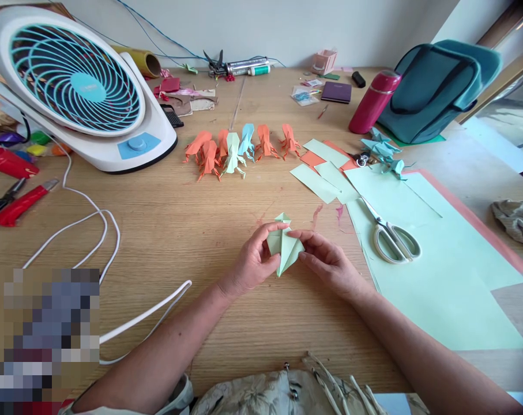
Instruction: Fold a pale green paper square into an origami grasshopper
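A pale green folded paper (284,245) is held between my two hands above the middle of the table. It has a kite-like outline with creases running down to a lower point and a small tip at the top. My left hand (256,259) pinches its left side, thumb in front. On the right side, my right hand (328,258) grips the edge between thumb and index finger. Beyond the hands stand several folded paper figures with thin legs: orange ones (264,142), a pale green one (232,154) and a blue one (247,141).
White-handled scissors (395,242) lie on large pale green sheets (451,305) at right. Cut paper strips (315,183) and blue folded figures (380,148) are behind them. A fan (131,144) with a white cord (114,225), a red cutter (21,207), a pink bottle (373,101) and a teal bag (434,92) surround the table.
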Motion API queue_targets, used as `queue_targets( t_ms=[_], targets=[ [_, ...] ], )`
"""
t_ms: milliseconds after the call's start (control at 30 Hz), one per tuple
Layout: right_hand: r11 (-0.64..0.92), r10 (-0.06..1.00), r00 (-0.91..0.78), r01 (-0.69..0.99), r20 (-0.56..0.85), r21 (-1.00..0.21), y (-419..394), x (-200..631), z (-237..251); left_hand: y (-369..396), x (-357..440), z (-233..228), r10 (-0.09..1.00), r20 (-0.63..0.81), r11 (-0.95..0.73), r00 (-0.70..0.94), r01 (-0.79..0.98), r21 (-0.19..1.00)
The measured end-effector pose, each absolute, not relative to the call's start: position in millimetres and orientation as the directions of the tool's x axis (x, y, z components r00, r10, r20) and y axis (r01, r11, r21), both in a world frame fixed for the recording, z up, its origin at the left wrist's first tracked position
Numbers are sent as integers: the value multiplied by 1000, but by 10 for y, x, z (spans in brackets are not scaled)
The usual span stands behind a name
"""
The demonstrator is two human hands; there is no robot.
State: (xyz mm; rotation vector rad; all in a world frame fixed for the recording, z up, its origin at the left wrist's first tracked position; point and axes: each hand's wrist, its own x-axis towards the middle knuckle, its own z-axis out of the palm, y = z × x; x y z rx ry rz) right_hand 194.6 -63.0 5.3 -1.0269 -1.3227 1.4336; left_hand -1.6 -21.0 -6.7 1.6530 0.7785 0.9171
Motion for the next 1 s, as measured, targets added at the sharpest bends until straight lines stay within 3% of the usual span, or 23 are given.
queue_targets(
  t_ms=[133, 333, 467, 600, 733, 1000],
  targets=[
    [-27, 959, -285, -100, 2, -995, -636, 1936, 100, -206, -26, -69, 843, 310, -401, 439, 129, 907],
    [-26, 947, -320, -14, -20, -1000, -658, 1916, 156, -194, -29, -47, 858, 367, -463, 360, 232, 856],
    [-26, 938, -345, -33, -13, -999, -677, 1902, 182, -192, -31, -1, 813, 447, -559, 373, 285, 779],
    [-52, 969, -243, -34, -42, -998, -706, 1843, 170, -241, -27, 29, 756, 500, -634, 421, 286, 718],
    [-57, 980, -196, -73, -42, -996, -732, 1791, 70, -319, -18, 25, 776, 442, -607, 451, 341, 718],
    [-52, 991, -125, 12, -53, -999, -733, 1783, 41, -335, -13, 16, 841, 422, -537, 338, 432, 725]
  ],
)
